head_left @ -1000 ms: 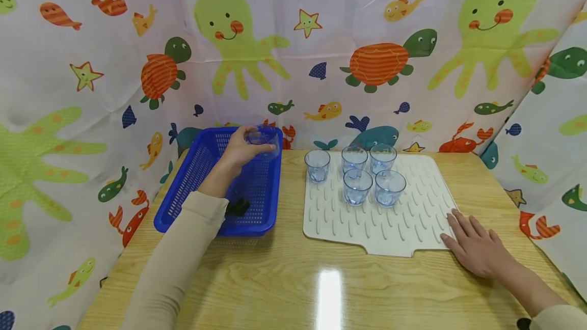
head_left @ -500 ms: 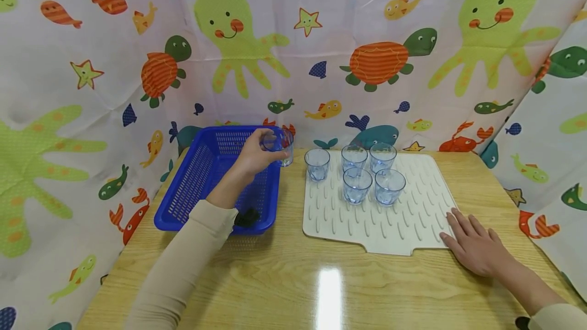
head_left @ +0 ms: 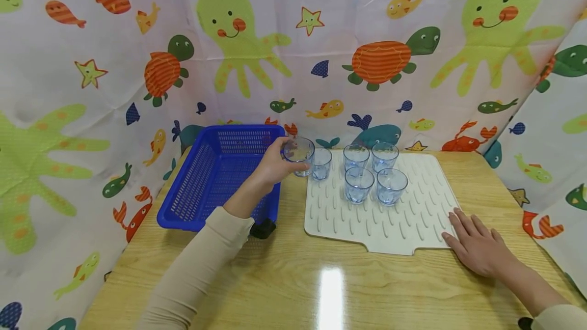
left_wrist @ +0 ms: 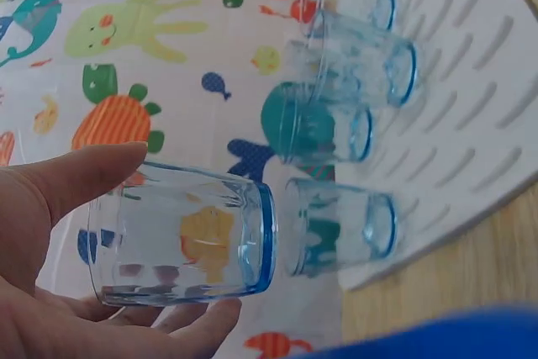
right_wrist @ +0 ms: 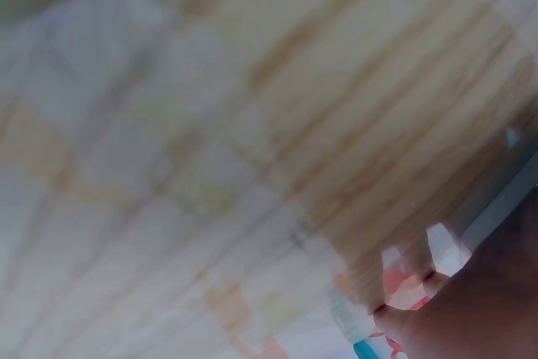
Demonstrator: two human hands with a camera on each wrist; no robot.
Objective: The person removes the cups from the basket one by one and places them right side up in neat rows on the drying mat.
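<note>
My left hand (head_left: 274, 163) holds a clear bluish drinking glass (head_left: 299, 153) off the table, thumb on one side and fingers on the other. In the left wrist view this glass (left_wrist: 181, 241) is gripped near its rim, its base pointing away from the palm. Several similar glasses stand upright on a white ridged drying mat (head_left: 426, 192); the leftmost glass (head_left: 323, 166) is the nearest to the held one. My right hand (head_left: 477, 246) lies flat, fingers extended, at the mat's right front corner. The right wrist view is blurred and shows only part of that hand (right_wrist: 471, 317).
A blue plastic basket (head_left: 183, 192) stands left of the mat, beneath my left forearm. The wooden table (head_left: 284, 279) reaches toward me in front. A curtain (head_left: 298, 80) printed with sea animals hangs behind and at both sides.
My left hand has carried the glass rightward, from above the basket to beside the leftmost glass at the mat's back left. The right hand has stayed in place.
</note>
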